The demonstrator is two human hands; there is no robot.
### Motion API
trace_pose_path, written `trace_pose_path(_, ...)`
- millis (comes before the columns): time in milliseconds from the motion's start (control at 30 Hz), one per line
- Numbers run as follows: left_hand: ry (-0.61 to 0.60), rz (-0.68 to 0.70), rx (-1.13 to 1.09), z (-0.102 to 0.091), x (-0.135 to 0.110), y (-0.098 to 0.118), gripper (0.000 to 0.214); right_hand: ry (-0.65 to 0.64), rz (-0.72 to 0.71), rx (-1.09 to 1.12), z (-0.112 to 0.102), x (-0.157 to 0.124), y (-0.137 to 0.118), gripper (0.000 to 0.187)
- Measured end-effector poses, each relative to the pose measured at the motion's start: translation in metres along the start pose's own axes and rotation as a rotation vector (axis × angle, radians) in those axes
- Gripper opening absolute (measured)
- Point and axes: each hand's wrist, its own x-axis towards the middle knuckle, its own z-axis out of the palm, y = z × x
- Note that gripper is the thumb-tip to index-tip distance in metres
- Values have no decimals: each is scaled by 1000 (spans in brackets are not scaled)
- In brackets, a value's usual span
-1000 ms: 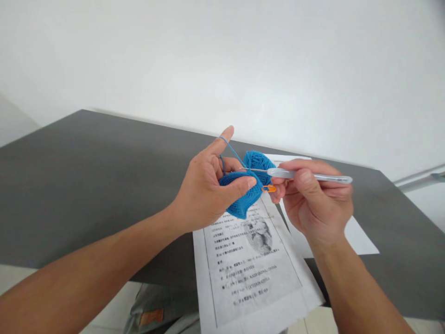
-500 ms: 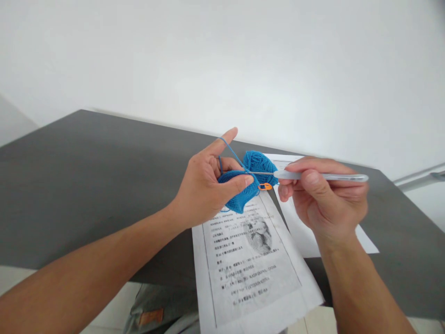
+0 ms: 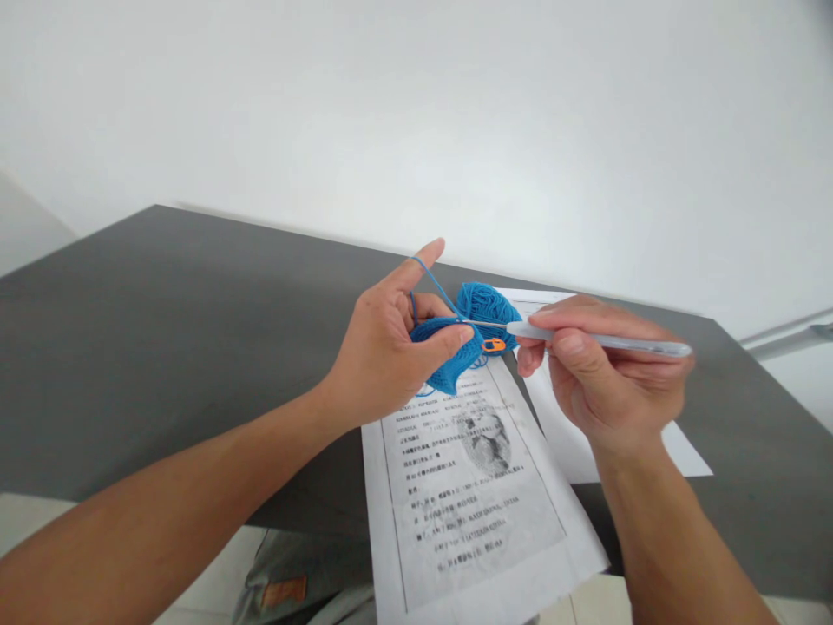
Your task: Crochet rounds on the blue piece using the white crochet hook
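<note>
My left hand [image 3: 396, 338] pinches a small blue crochet piece [image 3: 449, 369] between thumb and fingers. Blue yarn loops over its raised index finger and slants down to the work. My right hand [image 3: 602, 369] grips a crochet hook [image 3: 625, 345] by its pale translucent handle. The hook's thin metal shaft points left, its tip at the top edge of the piece near my left thumb; the tip itself is hidden. An orange stitch marker [image 3: 494, 345] hangs at the right edge of the piece. Just behind lies a ball of blue yarn [image 3: 487, 301].
A printed sheet [image 3: 482, 521] with text and a grey picture lies under my hands and overhangs the near edge of the dark grey table [image 3: 195, 347]. Another white sheet [image 3: 680, 456] lies beneath my right hand. A white wall [image 3: 416, 130] stands behind the table.
The hook has shifted slightly left, and its handle end has tipped down a little. The stitch marker and the right edge of the piece have moved slightly. My left hand keeps its hold.
</note>
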Motion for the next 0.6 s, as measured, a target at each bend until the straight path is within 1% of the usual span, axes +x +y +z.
trace_pose_path(200, 21, -1, 39, 0, 2, -2, 100, 12, -66, -133, 1, 0, -2, 14)
trace_pose_path(267, 26, 4, 45, 1, 2, -2, 99, 25, -69, -121, 2, -1, -2, 13)
trace_pose_path(333, 32, 10, 48, 1, 1, -1, 98, 45, -5, -42, 5, -1, -2, 11)
trace_pose_path(433, 31, 16, 43, 2, -2, 4, 92, 63, 148, 142, 13, 0, -3, 12)
trace_pose_path(500, 22, 32, 35, 2, -5, 6, 84, 76, 217, 236, 19, 1, -5, 14)
trace_pose_path(600, 7, 50, 0, 3, -7, 7, 67, 93, 275, 292, 24, 2, -7, 16)
